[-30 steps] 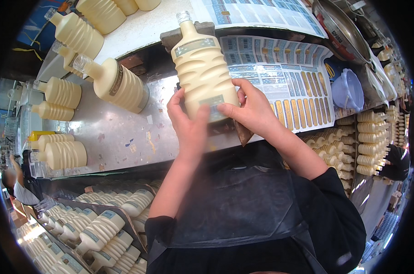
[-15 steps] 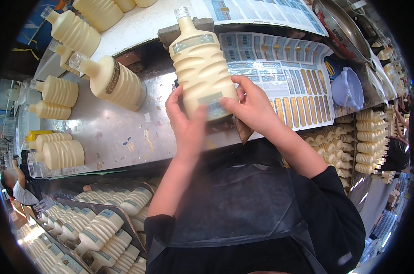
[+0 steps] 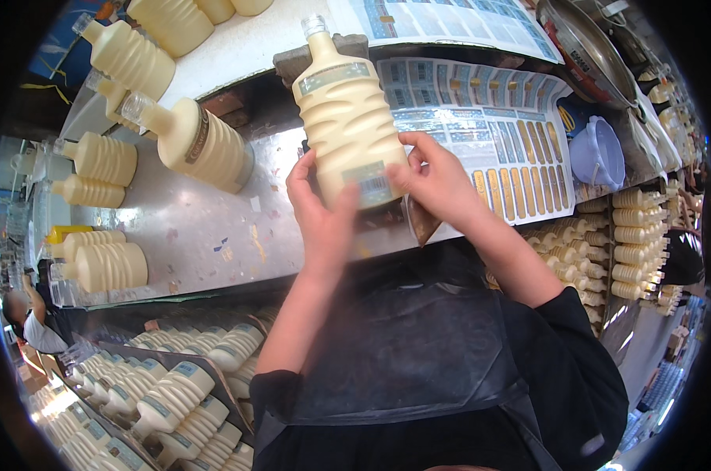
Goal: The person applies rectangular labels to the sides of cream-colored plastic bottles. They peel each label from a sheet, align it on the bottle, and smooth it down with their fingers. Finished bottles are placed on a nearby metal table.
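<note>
A cream bottle (image 3: 346, 118) with a wavy, ridged body and a clear glass neck leans back in front of me, its neck against a grey block (image 3: 292, 64). A label band crosses its shoulder, and a small label with a barcode (image 3: 373, 184) sits near its base. My left hand (image 3: 321, 212) grips the lower left side, its thumb blurred beside the label. From the right, my right hand (image 3: 442, 179) holds the lower side, with the thumb on the label's edge and the fingers curled against the bottle.
Sheets of blue and gold labels (image 3: 520, 173) lie right of the bottle. A lavender bucket (image 3: 597, 153) stands beyond them. More cream bottles (image 3: 202, 145) are on the metal table (image 3: 190, 235) at left. Racks below hold many bottles (image 3: 175, 392). Another person (image 3: 37, 318) is at far left.
Both thumbs have shifted slightly at the lower label, the right one away from its middle. The bottle stays in nearly the same place in both hands.
</note>
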{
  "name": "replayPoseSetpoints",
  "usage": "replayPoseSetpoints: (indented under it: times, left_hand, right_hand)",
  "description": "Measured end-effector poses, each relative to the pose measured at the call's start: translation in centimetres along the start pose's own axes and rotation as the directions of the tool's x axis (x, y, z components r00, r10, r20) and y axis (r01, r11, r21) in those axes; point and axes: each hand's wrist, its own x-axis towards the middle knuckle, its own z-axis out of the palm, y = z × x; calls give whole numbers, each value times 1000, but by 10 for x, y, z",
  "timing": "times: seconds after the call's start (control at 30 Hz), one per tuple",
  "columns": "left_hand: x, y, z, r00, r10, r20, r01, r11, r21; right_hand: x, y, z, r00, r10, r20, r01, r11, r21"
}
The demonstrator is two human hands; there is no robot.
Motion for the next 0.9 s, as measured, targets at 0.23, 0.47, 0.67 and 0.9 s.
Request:
replayPoseSetpoints:
  times: [0.23, 0.47, 0.67, 0.9]
  left_hand:
    - [0, -4, -1, 998, 66, 4, -66, 980, 190]
    - [-1, 0, -3, 999, 41, 18, -44, 972, 231]
    - [0, -23, -17, 998, 47, 46, -38, 981, -193]
    - [0, -7, 5, 975, 211, -69, -168, 904, 392]
  right_hand:
    - [6, -22, -12, 914, -404, -26, 401, 913, -79]
    - [-1, -45, -2, 554, -823, 127, 742, 419, -523]
    - [-36, -18, 21, 297, -875, 383, 856, 66, -513]
    - [-28, -25, 38, 810, -566, -157, 525, 817, -240]
